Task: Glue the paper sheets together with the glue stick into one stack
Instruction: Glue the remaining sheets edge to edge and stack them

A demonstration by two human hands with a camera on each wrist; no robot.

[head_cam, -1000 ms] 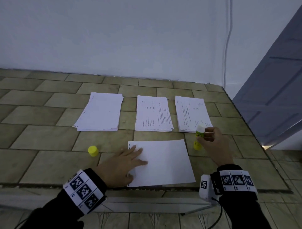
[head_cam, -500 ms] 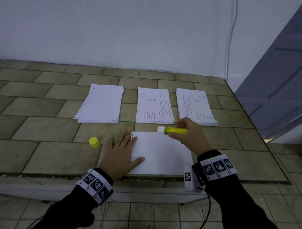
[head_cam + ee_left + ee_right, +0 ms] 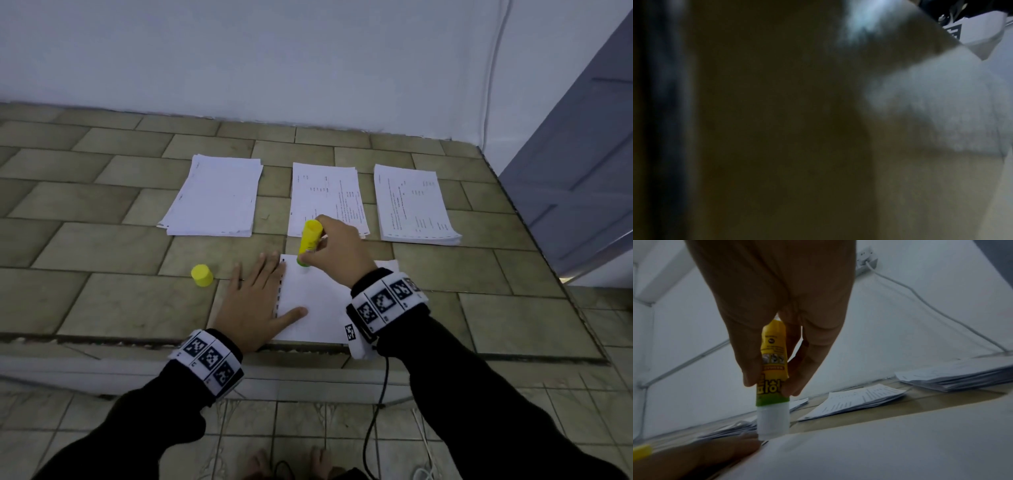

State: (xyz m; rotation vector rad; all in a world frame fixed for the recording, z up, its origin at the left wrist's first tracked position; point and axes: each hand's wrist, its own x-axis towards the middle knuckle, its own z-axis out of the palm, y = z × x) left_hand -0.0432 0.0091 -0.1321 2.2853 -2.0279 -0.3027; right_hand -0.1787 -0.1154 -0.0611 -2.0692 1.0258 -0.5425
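Now the right hand (image 3: 337,248) pinches the glue stick (image 3: 309,241) upright between thumb and fingers, its white tip down on the far left corner of the near sheet (image 3: 318,308). Alongside, the left hand (image 3: 255,303) lies flat with fingers spread, straddling that sheet's left edge, thumb on the paper. This sheet sits at the tiled counter's (image 3: 102,301) front edge. Beyond it three paper piles (image 3: 214,197) line up, bare tile between them. Left of the hand stands the yellow cap (image 3: 202,275), apart from the paper.
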